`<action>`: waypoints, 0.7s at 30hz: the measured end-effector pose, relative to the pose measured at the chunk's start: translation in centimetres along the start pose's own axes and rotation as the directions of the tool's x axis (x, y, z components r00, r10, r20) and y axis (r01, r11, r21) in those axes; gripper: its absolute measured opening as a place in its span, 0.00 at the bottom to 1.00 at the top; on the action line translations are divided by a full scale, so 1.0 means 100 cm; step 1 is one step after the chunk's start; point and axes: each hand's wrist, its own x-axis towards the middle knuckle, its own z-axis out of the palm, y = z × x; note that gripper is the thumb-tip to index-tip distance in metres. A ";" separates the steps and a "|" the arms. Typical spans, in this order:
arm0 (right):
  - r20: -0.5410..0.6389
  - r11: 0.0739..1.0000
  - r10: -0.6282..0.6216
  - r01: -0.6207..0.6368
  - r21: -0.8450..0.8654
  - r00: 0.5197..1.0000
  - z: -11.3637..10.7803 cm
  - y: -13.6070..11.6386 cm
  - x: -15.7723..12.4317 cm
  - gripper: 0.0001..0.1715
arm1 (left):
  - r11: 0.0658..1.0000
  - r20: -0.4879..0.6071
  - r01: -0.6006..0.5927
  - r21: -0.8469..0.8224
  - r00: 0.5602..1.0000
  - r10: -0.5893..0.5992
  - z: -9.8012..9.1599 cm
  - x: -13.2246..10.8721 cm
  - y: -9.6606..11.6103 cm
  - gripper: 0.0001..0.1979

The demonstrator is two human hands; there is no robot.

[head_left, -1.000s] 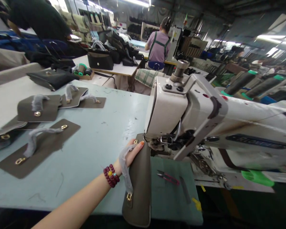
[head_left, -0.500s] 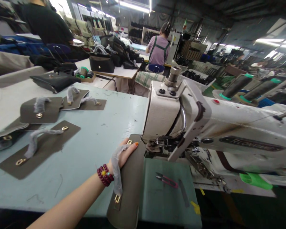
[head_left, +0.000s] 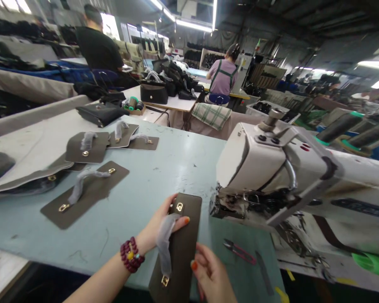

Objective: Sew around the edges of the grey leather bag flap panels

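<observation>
A grey-brown bag flap with gold ring fittings is tilted up near the table's front edge. Its handle is wrapped in clear plastic. My left hand, with a beaded bracelet at the wrist, grips the flap's far left part, thumb on top and fingers hidden behind it. Thumb and curled fingers of my right hand pinch the flap's right edge. Just beyond the flap's far right side stands the sewing machine's needle area, apart from it.
More flaps with wrapped handles, one lying alone, are on the table's left. Pink-handled thread snips and a thin blade lie right of my right hand. The white sewing machine blocks the right side. Two people sit farther back.
My left hand has drawn the flap away from the needle area and toward me. My right hand has come into view and taken the flap's right edge. The view has swung left.
</observation>
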 end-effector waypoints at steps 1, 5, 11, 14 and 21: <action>0.032 0.999 0.007 -0.009 0.040 0.999 0.016 0.003 0.012 0.29 | 0.997 -0.019 -0.052 0.062 0.998 0.053 -0.012 -0.003 -0.008 0.35; -0.043 0.994 0.032 -0.027 0.110 0.999 0.039 -0.017 0.063 0.24 | 0.811 -0.423 -0.018 0.584 0.846 0.323 -0.108 -0.008 -0.048 0.31; -0.082 0.922 0.098 -0.059 0.383 0.992 0.049 -0.029 0.092 0.33 | 0.656 -0.607 0.333 0.677 0.757 0.243 -0.251 -0.016 -0.096 0.31; -0.039 0.955 0.159 -0.144 0.260 0.986 0.056 -0.006 0.069 0.34 | 0.669 -0.530 0.283 0.688 0.825 0.196 -0.254 -0.016 -0.114 0.21; -0.086 0.973 0.204 -0.192 0.125 0.975 0.037 0.031 0.020 0.36 | 0.768 -0.323 0.013 0.640 0.912 0.254 -0.155 -0.048 -0.101 0.14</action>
